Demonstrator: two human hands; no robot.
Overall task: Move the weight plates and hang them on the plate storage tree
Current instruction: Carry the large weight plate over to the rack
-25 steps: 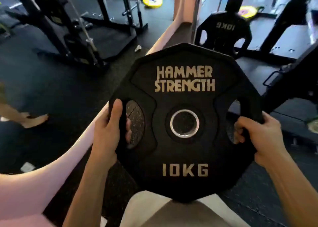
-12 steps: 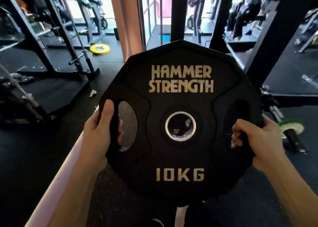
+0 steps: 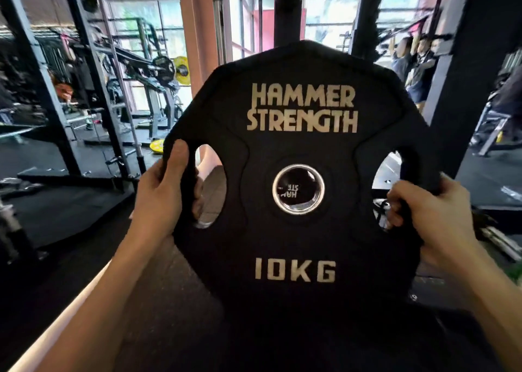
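- We see the fingers (image 3: 197, 193) of the left hand (image 3: 162, 193) curled through the left grip slot of the weight plate (image 3: 299, 230), thumb laid along the outer rim, so this hand grips the plate.
- The fingers (image 3: 395, 202) of the right hand (image 3: 432, 216) wrap round the right grip slot from the rim side, closed tight on the plate as well.
- Between the two sets of fingers the plate stands upright, its face towards us, held in the air above the floor (image 3: 70, 216).
- Above the fingers the face reads HAMMER STRENGTH; below them it reads 10KG.
- Midway between the fingers sits the centre hole (image 3: 298, 188) with its metal ring; through it we make out part of mirrored lettering on something dark behind, too small to identify.
- Beyond the left fingers stands a black rack frame (image 3: 93, 89) on the dark floor, and further off a yellow plate (image 3: 180, 66) on a machine.
- Behind the plate, above the fingers, a pink pillar (image 3: 195, 32) and a dark upright post (image 3: 288, 10) rise before bright windows.
- Past the right fingers a broad black upright (image 3: 463, 75) runs up the frame.
- Further right, people (image 3: 412, 61) show blurred in the distance.
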